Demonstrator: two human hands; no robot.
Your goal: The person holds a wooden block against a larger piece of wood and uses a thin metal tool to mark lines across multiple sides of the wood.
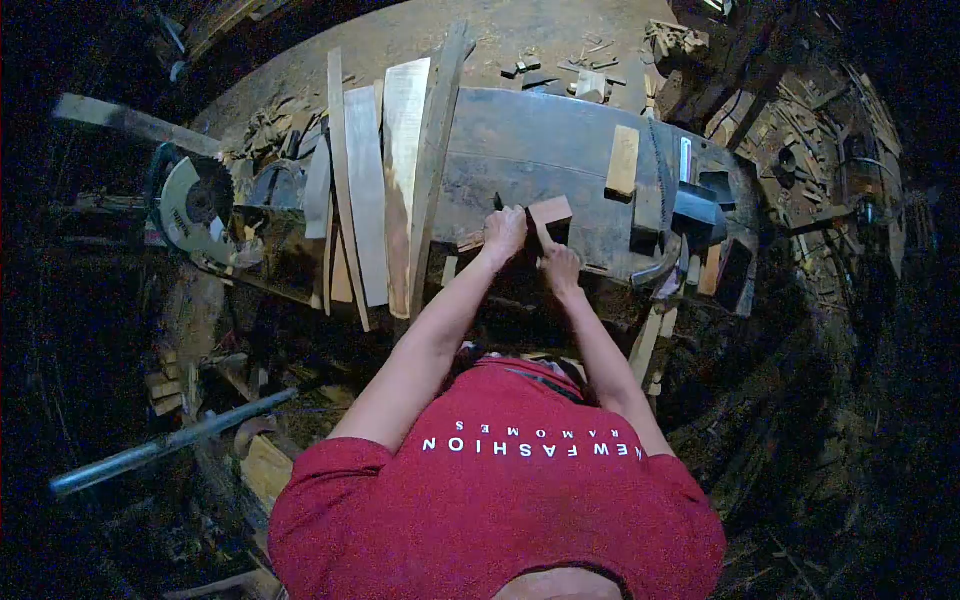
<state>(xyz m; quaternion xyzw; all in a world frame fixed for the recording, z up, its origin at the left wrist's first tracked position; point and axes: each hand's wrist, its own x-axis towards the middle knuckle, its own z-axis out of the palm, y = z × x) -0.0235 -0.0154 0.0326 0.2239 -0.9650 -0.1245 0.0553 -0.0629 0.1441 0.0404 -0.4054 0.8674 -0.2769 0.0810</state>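
Note:
At the near edge of the workbench [520, 150], my left hand [506, 234] is closed, and a short dark piece [498, 202] sticks up beside its fingers. What that piece is, I cannot make out. Just to the right lies a reddish wooden block [552, 209], its smooth top facing up. My right hand [560, 268] is closed at the block's near side, with a narrow light strip running from the fingers up to the block. A small wood piece [470, 241] shows left of my left hand. Shadow hides the undersides of both hands.
Long boards [405, 150] lie across the bench on the left, beside a circular saw blade [200, 205]. Another wood block [622, 162] and a blue-grey metal block [698, 210] are on the right. A metal pipe [175, 440] juts in at lower left.

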